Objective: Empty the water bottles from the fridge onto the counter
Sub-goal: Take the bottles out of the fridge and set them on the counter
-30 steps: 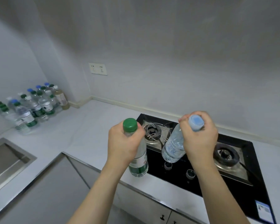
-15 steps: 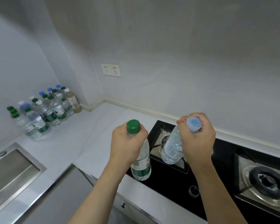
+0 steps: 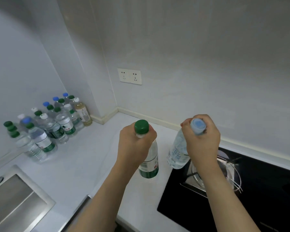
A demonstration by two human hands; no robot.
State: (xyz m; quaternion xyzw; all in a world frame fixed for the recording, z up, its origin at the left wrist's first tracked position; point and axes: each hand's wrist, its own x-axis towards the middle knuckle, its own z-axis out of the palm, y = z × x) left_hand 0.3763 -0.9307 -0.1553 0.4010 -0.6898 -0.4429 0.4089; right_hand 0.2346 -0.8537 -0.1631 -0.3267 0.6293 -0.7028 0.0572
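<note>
Your left hand (image 3: 135,144) is curled around the neck of a green-capped bottle (image 3: 149,162), just under its cap, and your right hand (image 3: 201,141) grips a blue-capped bottle (image 3: 177,152) the same way. Both bottles hang upright in the air above the white counter (image 3: 84,158), the right one near the edge of the black gas hob (image 3: 258,195). Well off to your left, a cluster of bottles (image 3: 47,128) already stands on the counter in the corner against the wall, just behind the steel sink (image 3: 15,201). You appear to be mid-carry, bringing this pair to join the cluster. The next move likely calls for swinging both bottles left, clear of the hob, and setting them down upright beside the others without toppling any.
</note>
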